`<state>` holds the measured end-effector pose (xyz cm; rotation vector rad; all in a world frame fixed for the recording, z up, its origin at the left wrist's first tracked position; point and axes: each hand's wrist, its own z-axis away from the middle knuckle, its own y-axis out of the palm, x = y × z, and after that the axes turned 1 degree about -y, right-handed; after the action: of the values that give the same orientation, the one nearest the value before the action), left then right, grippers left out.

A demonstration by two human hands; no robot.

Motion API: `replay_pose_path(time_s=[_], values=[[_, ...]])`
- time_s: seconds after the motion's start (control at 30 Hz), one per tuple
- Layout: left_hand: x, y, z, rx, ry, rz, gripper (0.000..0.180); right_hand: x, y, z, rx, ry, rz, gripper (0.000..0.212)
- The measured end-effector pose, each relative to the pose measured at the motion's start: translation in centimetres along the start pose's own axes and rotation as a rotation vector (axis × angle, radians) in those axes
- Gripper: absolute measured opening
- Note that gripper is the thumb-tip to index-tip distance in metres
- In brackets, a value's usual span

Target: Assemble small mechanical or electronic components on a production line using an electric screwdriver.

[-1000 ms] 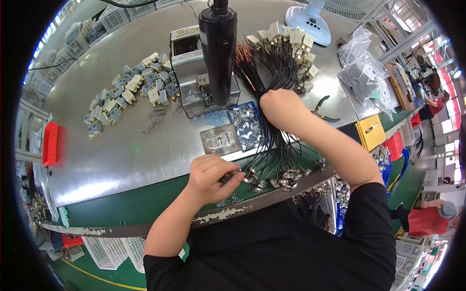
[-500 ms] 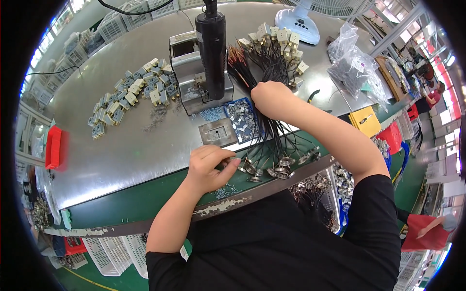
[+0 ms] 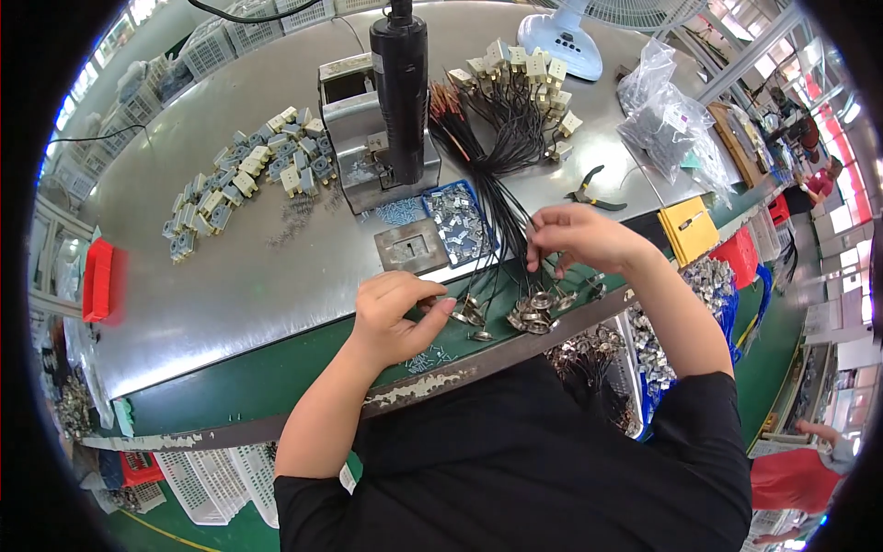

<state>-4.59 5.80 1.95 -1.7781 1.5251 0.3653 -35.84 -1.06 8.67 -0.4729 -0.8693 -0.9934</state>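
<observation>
My right hand (image 3: 584,239) is over the lower part of a bundle of black wires (image 3: 501,207), its fingers bent and pinched at a black wire along the bundle's right side. Round metal pieces (image 3: 533,313) hang at the wires' near ends, by the table's front edge. My left hand (image 3: 395,317) rests low at the front edge, thumb and fingers curled toward each other; what lies between them is hidden. Just beyond it is a metal plate with a slot (image 3: 411,247). A blue tray of small metal parts (image 3: 460,224) stands between the plate and the wires.
A black-topped press (image 3: 400,101) stands behind the plate. Cream and grey blocks (image 3: 248,170) spread to its left. Pliers (image 3: 596,191), a plastic bag (image 3: 667,120) and a yellow box (image 3: 688,230) lie right. Loose screws (image 3: 428,359) sit by my left hand. A fan (image 3: 563,44) stands behind.
My right hand has come down the wire bundle toward me and to the right, uncovering the pliers and the bundle's middle. Some metal ends have bunched closer together. My left hand has hardly moved.
</observation>
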Motion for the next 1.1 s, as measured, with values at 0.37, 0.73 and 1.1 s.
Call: replay_pose_path(time_s=[0.37,0.73,1.1], values=[[-4.4,3.2,-5.4,0.317,0.102,-0.059,0.05,0.5,1.8,-0.1,0.091,-0.491,0.429,0.023],[-2.4,5.8,-5.7,0.608,0.185,-0.184,0.042,-1.8,-1.7,0.7,-0.096,-0.473,0.272,0.01],[-2.6,6.3,-6.6,0.632,0.076,-0.209,0.042,-2.6,-1.0,-0.2,-0.133,-0.461,-0.309,0.012]])
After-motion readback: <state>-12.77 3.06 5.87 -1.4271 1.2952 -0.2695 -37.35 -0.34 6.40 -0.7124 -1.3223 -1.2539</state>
